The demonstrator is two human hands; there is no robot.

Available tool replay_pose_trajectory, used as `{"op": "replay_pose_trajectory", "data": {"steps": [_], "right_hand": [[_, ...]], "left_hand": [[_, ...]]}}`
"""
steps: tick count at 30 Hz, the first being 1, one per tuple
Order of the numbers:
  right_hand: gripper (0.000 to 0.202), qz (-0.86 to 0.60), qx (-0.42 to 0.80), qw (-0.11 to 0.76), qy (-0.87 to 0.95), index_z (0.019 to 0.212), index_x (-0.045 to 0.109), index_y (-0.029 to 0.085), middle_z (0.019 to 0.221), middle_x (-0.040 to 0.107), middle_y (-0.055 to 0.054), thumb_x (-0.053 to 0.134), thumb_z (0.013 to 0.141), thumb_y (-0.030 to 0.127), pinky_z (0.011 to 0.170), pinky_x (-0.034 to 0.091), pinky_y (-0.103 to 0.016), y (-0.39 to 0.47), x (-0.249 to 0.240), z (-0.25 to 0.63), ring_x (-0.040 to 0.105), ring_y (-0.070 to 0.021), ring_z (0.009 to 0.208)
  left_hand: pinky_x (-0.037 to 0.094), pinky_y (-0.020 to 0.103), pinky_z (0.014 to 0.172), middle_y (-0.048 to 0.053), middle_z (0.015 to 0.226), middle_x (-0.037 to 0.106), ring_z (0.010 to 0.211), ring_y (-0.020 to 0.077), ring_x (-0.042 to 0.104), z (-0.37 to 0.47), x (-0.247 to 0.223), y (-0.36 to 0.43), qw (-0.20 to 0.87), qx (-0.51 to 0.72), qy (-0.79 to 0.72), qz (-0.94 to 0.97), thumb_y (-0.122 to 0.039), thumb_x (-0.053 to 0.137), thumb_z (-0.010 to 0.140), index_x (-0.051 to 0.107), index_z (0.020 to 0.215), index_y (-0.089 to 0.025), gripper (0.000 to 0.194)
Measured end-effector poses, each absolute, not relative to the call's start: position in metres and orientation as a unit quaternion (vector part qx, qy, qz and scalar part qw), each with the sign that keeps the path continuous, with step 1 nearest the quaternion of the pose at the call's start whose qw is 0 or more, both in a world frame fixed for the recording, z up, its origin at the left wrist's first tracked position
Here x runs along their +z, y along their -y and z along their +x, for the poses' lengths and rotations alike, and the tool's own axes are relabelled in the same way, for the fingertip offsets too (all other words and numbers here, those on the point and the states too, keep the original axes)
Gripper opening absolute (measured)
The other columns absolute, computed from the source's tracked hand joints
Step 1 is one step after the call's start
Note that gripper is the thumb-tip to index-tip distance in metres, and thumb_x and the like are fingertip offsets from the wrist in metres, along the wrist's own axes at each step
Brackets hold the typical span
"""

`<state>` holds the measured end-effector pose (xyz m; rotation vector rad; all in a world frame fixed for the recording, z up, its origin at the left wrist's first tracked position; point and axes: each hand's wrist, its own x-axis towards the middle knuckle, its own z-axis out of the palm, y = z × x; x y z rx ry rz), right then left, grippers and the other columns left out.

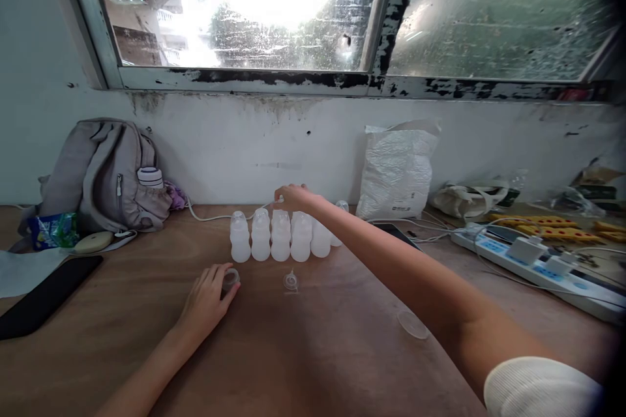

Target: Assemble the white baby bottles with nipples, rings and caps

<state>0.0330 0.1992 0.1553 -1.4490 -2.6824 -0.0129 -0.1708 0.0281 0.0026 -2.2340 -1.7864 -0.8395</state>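
Note:
Several frosted white plastic bottles with narrowed waists stand upright in a row, among them a bottle (240, 239) at the left end. My right hand (292, 197) reaches over the row, fingers bent together at the top of a middle bottle (280, 238); what they pinch is too small to make out. My left hand (208, 293) rests on the table, thumb and fingers curved round a clear plastic ring (229, 279). A small clear plastic piece with a pointed tip (290, 281) lies in front of the row.
A clear disc (413, 324) lies under my right forearm on the wooden table (274, 365). Left are a grey backpack (105, 176) and a black phone-like slab (46, 300). A white padded bag (398, 172) leans on the wall; a power strip (528, 264) with cables sits right.

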Motion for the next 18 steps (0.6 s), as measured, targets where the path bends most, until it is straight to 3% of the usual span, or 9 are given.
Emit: {"op": "replay_pose_trajectory", "data": {"steps": [7,11,15,18], "right_hand": [[0.035,-0.454,-0.003,0.106,0.885,0.1,0.059,0.015,0.097,0.062,-0.014,0.054,0.079,0.042,0.081,0.035,-0.042,-0.193,0.159,0.035,0.051,-0.0295,0.099],[0.03,-0.427,-0.035,0.207,0.879,0.11,0.05,0.013,0.102,0.059,-0.012,0.031,0.091,0.028,0.079,0.035,-0.031,-0.16,0.157,0.045,0.05,-0.021,0.098],[0.023,-0.364,-0.015,0.286,0.886,0.095,0.055,0.017,0.074,0.06,-0.003,0.034,0.089,0.023,0.062,0.036,-0.023,-0.11,0.12,0.065,0.053,-0.0135,0.065],[0.018,-0.389,0.0,0.274,0.88,0.087,0.057,0.017,0.076,0.06,-0.004,0.04,0.087,0.024,0.062,0.038,-0.025,-0.084,0.072,0.08,0.055,-0.0156,0.068]], "left_hand": [[0.047,0.037,0.078,0.008,0.096,0.058,0.089,0.0223,0.054,-0.165,0.011,-0.025,0.037,-0.278,0.552,-0.785,-0.033,0.046,0.084,0.056,0.101,-0.017,0.025],[0.046,0.038,0.082,0.007,0.101,0.059,0.096,0.0226,0.053,-0.161,0.013,-0.02,0.017,-0.268,0.528,-0.806,-0.031,0.048,0.083,0.055,0.104,-0.02,0.025],[0.047,0.039,0.079,0.006,0.101,0.061,0.093,0.0228,0.055,-0.155,0.015,-0.016,0.002,-0.264,0.517,-0.814,-0.031,0.049,0.083,0.053,0.106,-0.022,0.025],[0.047,0.038,0.079,0.006,0.101,0.062,0.091,0.0226,0.057,-0.15,0.017,-0.014,0.006,-0.283,0.513,-0.81,-0.032,0.05,0.082,0.052,0.106,-0.021,0.026]]}}
